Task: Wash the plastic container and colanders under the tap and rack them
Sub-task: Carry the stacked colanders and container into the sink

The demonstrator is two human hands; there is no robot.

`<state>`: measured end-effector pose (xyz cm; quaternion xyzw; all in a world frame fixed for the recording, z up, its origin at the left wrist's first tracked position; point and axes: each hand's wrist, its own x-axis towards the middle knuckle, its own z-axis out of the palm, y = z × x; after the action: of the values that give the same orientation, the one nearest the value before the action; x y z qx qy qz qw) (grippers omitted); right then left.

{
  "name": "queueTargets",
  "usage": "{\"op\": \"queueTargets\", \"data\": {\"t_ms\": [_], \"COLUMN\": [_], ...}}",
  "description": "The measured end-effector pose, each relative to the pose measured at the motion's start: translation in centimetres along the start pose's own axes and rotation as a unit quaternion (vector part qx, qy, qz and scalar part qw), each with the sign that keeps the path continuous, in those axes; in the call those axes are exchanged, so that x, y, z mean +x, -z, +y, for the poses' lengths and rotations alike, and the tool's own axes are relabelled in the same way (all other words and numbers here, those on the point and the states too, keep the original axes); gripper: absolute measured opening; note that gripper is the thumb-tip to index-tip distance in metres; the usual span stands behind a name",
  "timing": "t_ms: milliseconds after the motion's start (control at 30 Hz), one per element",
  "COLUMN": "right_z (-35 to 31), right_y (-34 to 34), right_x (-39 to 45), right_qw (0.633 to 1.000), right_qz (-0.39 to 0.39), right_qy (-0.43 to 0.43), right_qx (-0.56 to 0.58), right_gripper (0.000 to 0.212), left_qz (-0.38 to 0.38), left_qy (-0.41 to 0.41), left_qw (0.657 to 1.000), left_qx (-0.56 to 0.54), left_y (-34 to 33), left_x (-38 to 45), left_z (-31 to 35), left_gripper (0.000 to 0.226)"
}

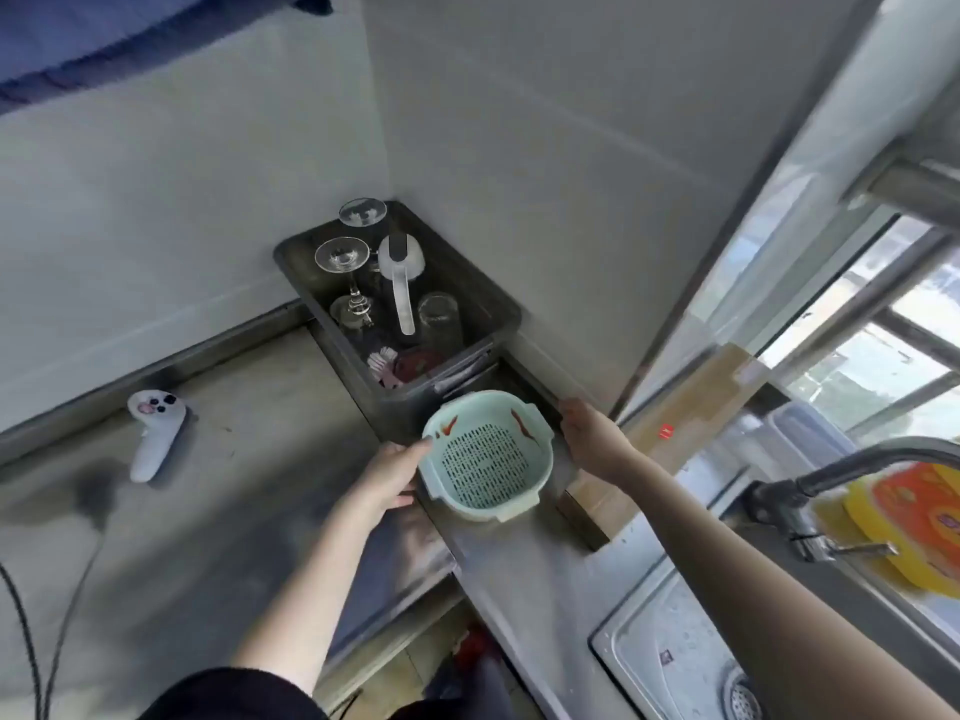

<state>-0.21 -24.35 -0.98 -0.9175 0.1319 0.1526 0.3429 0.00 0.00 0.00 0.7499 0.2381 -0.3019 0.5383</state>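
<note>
A pale green plastic colander [485,459] with red scraps on its inner wall sits at the end of the steel counter, just in front of a dark grey bin [501,304]. My left hand [389,472] grips the colander's left rim. My right hand [589,433] is just right of the colander's right handle, fingers extended, with a narrow gap between them and nothing in it. The tap [810,485] arches over the sink [649,636] at the lower right. No other colander or plastic container is identifiable.
The bin holds two upturned wine glasses [342,254], a white scoop [400,272] and a tumbler [440,317]. A white controller [153,433] lies on the left counter. A brown block [592,506] stands right of the colander. A yellow-orange item [914,522] sits behind the tap.
</note>
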Motion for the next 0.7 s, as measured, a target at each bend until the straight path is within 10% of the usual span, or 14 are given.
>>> {"op": "queueTargets", "data": {"t_ms": [200,700], "right_z": [-0.5,-2.1], "right_y": [-1.6,-1.3], "right_x": [2.0,0.5], "right_qw": [0.998,0.987], "right_qz": [-0.026,-0.037], "right_qy": [-0.059,-0.132], "right_qx": [-0.005,0.081], "right_gripper": [0.031,0.020], "left_qz": [-0.049,-0.112], "left_qy": [0.020,-0.044], "left_qw": [0.999,0.988], "left_qx": [-0.003,0.093], "left_y": [0.4,1.8], "left_x": [2.9,4.1], "left_z": [0.3,0.2], "left_gripper": [0.016,0.025]}}
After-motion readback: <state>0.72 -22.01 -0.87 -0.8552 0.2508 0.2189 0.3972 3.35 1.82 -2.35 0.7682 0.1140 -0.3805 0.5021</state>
